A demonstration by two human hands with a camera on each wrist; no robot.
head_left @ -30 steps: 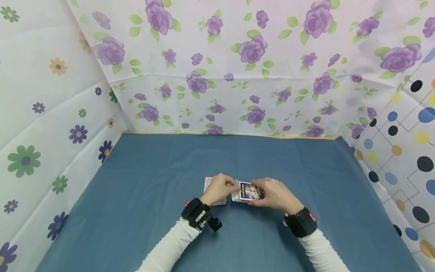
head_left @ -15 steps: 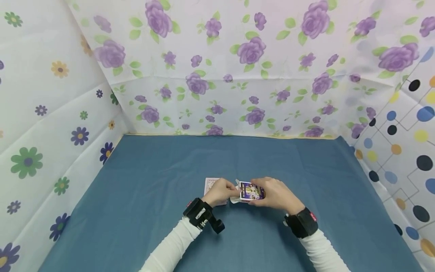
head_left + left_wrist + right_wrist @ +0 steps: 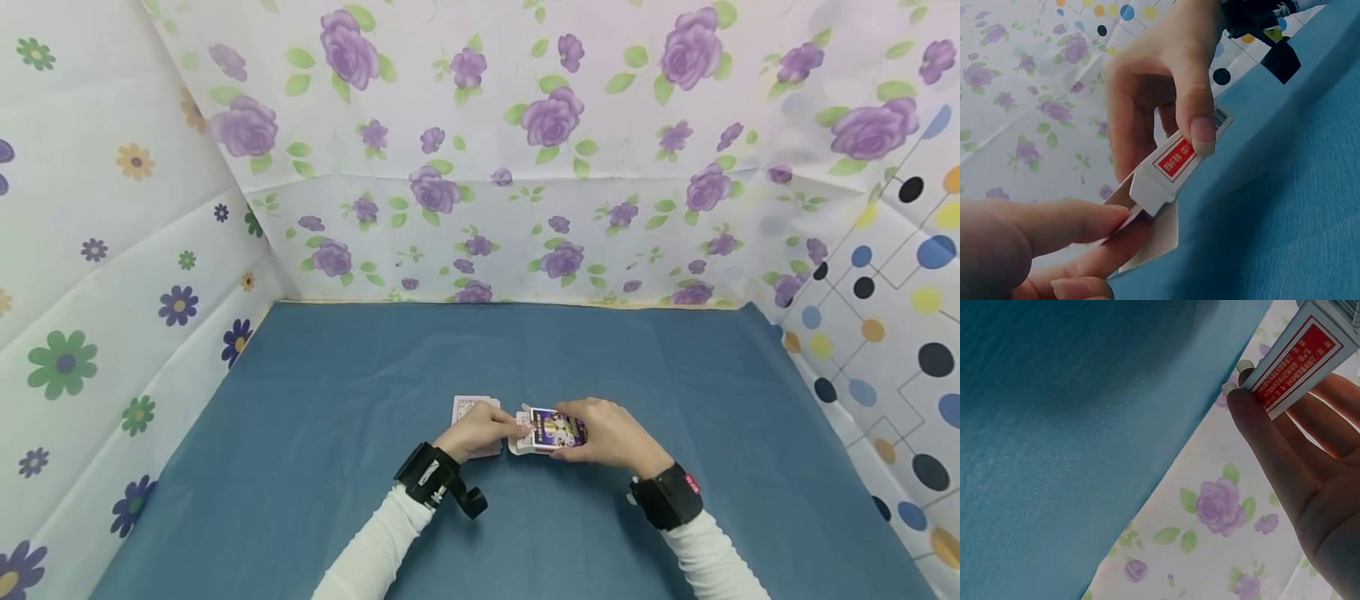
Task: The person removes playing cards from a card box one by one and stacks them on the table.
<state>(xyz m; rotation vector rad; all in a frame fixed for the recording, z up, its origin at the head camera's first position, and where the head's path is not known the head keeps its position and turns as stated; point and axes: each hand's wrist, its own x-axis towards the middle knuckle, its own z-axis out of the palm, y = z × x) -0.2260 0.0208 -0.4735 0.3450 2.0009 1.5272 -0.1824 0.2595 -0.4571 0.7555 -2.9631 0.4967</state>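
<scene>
Above the middle of the cloth, my right hand (image 3: 609,432) grips a card box (image 3: 558,430) with a purple picture on its front. Its opened end faces left, and a white flap (image 3: 1163,234) hangs from it in the left wrist view. Red-patterned playing cards (image 3: 524,439) stick partly out of that end. My left hand (image 3: 477,430) pinches them between thumb and forefinger, right at the opening. Under the left hand lies a pile of playing cards (image 3: 472,404), backs up, partly covered by the hand. The right wrist view shows the box's red-labelled side (image 3: 1300,365) above my fingers.
A blue cloth (image 3: 360,367) covers the table. Behind it hangs a sheet with purple roses (image 3: 435,190), with a flower-printed sheet (image 3: 63,363) at the left and a dotted one (image 3: 936,360) at the right. Black straps with cameras sit on both wrists.
My left fingers went into the box's opening, then drew slightly left, and patterned playing cards now show between them and the box. The right hand keeps holding the box in nearly the same place.
</scene>
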